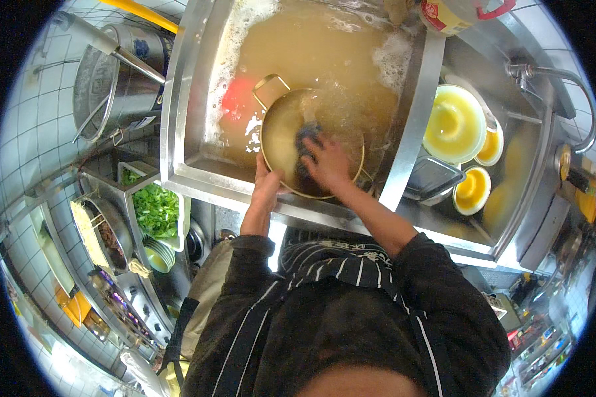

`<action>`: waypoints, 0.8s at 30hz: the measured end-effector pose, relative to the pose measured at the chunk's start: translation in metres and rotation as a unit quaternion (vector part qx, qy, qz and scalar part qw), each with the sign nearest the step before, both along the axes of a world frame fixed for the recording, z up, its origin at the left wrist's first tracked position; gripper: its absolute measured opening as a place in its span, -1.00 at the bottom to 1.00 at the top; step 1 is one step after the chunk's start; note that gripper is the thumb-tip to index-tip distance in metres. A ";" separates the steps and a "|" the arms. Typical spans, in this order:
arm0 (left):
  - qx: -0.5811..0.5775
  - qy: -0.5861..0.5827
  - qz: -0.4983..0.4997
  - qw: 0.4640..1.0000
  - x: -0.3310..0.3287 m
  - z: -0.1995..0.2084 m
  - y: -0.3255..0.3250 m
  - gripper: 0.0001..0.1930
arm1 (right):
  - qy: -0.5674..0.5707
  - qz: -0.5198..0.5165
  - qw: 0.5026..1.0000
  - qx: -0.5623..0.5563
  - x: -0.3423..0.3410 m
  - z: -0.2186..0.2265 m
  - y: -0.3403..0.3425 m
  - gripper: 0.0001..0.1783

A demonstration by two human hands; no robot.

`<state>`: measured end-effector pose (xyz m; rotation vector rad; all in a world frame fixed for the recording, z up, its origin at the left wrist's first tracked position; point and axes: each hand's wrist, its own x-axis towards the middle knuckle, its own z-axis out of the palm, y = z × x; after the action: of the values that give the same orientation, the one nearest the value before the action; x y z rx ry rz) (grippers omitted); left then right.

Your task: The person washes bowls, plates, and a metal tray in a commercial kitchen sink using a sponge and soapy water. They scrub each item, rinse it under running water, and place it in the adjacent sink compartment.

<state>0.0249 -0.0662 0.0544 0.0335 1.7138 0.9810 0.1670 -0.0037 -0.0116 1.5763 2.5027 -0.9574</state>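
Note:
A gold-coloured, two-handled pot point(278, 135) sits tilted in cloudy, soapy water in the large steel sink point(414, 126), close to its near edge. My left hand point(266, 188) is closed on the pot's near left rim, thumb toward the inside. Inside the pot, my right hand point(328, 162) presses a dark scrubbing pad point(307, 137), fingers bent over it. Some of the pot's far side is lost in the murky water. A red thing point(238, 98) shows blurred under the water, left of the pot.
In the right-hand basin stand a large pale bowl point(451, 124), a smaller bowl point(471, 190) with yellowish liquid and a dark tray point(437, 175), beside a curved faucet point(579, 79). A plastic jug point(447, 16) is at the back. Left are chopped greens point(155, 210) and a steel drum point(122, 86).

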 end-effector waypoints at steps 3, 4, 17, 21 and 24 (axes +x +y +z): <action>0.039 0.023 -0.015 0.999 0.004 -0.003 -0.003 -0.31 | 0.174 0.077 0.981 -0.025 -0.006 -0.006 -0.008 -0.52; 0.043 0.038 -0.019 0.998 0.007 -0.004 -0.005 -0.29 | 0.163 0.015 0.986 -0.012 -0.007 -0.010 -0.003 -0.53; 0.048 0.032 -0.017 0.998 -0.004 -0.012 -0.023 -0.30 | 0.250 -0.081 0.965 0.013 -0.016 -0.016 -0.004 -0.67; 0.059 0.047 -0.005 0.997 0.005 -0.004 -0.017 -0.26 | 0.167 -0.170 0.968 -0.075 0.010 -0.040 0.024 -0.66; 0.026 0.046 -0.007 0.999 0.007 -0.006 -0.013 -0.24 | 0.027 -0.052 0.991 -0.122 0.025 -0.026 -0.001 -0.65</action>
<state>0.0315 -0.0791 0.0482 0.1253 1.7689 1.0278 0.1915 -0.0043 -0.0376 1.6354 2.2485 -1.2788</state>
